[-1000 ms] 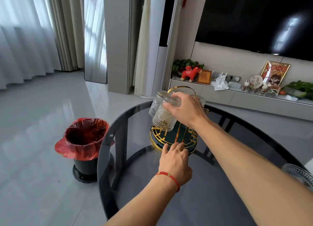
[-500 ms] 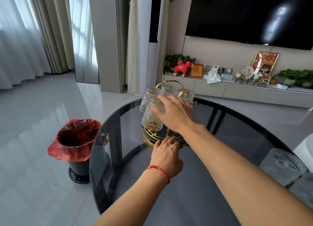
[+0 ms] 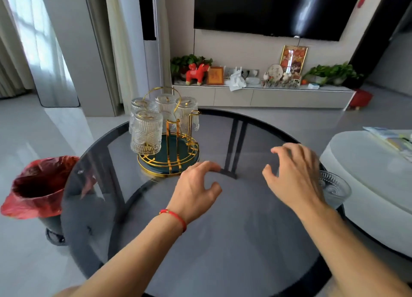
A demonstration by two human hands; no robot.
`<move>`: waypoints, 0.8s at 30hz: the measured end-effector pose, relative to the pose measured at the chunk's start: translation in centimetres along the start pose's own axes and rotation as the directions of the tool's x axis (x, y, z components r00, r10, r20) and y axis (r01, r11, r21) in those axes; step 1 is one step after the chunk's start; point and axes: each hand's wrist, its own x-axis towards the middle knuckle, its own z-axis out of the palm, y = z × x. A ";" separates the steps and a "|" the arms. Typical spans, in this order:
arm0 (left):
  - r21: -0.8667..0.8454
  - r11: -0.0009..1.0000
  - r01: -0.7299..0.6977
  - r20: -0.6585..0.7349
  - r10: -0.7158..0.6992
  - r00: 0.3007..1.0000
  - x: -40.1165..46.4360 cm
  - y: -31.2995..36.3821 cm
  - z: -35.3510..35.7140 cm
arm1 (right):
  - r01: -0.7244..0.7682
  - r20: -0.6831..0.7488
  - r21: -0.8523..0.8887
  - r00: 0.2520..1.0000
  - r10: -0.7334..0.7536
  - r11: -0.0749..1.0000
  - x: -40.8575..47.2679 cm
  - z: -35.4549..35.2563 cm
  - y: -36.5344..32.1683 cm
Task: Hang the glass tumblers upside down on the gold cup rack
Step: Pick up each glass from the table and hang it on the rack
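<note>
The gold cup rack with a dark green base stands on the far left of the round dark glass table. Several ribbed glass tumblers hang upside down on it; the nearest one is at the front left. One gold peg on the right side is bare. My left hand hovers just right of the rack's base, fingers apart, holding nothing. My right hand is spread above the table's right side. Behind it, another glass tumbler sits at the table's right edge, partly hidden.
A bin with a red bag stands on the floor left of the table. A white round seat with papers is on the right. A TV and a low cabinet with ornaments line the far wall.
My right hand let go of the front tumbler, now hanging on the rack, and swung to the right side. My left hand came off the rack base. The view turned right.
</note>
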 end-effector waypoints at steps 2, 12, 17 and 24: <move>-0.067 0.997 0.032 0.045 -0.029 0.999 -0.4 1.1 0.5 | -0.089 0.135 -0.163 0.984 0.112 0.983 0.5 -0.3 1.2; -0.192 0.970 0.150 0.090 -0.135 0.987 -0.4 1.4 2.3 | -0.165 0.226 -0.353 0.940 0.255 0.921 1.3 0.7 3.5; -0.176 0.974 0.140 0.140 -0.116 0.983 -0.3 1.3 3.7 | -0.130 0.235 -0.116 0.960 0.155 0.985 1.3 0.8 1.6; -0.173 0.975 0.140 0.217 -0.101 0.971 0.1 0.8 4.7 | -0.200 0.352 0.516 0.936 0.006 0.833 -0.3 1.5 -1.9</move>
